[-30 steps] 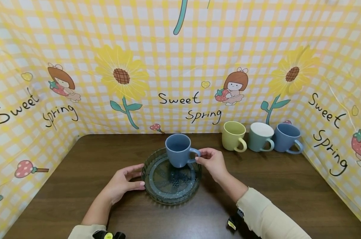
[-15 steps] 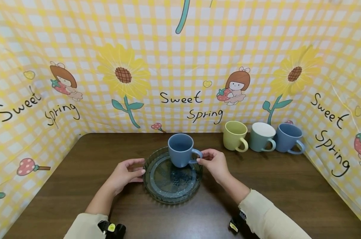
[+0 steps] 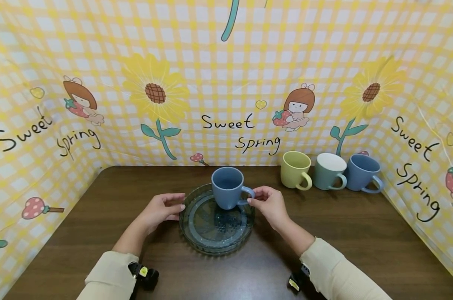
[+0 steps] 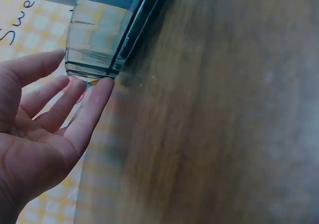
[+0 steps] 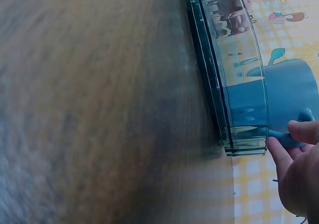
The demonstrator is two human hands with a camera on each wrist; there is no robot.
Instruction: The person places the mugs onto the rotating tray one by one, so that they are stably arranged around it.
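Two points of contact: right hand (image 3: 270, 206) pinches the handle (image 3: 248, 193) of a blue mug (image 3: 226, 191), upright inside a round glass dish (image 3: 202, 238), far side; left hand (image 3: 160, 212), loosely extended, touches the dish's left side. Rearward right, in a row: yellow-green mug (image 3: 292, 171), teal mug (image 3: 327, 177), second blue mug (image 3: 360, 177).

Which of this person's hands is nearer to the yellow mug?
Right. The right hand, holding a blue mug, is in front and left of the yellow mug. The left hand is farther, at the glass dish.
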